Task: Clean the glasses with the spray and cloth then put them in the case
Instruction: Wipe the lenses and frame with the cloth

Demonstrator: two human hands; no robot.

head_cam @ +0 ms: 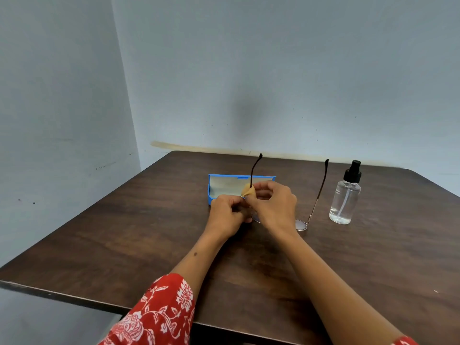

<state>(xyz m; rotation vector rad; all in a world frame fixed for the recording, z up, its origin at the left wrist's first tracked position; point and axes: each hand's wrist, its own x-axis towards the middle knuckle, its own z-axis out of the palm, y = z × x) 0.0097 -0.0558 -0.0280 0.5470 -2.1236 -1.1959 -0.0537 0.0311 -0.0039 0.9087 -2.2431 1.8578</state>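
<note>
Both hands, left hand [227,215] and right hand [272,205], seemingly pinch the cloth [248,191] around the glasses [302,224] between them.

Both forearms extended, hands close together — left hand [227,215] fingers curled, right hand [272,204] fingers pinching.

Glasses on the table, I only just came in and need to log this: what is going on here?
A person is wiping the glasses with a small tan cloth. The right hand pinches the cloth at one lens; the left hand grips the frame. The temples point up and away. The blue case lies open behind the hands, and the spray bottle stands untouched to the right on the table.
</note>
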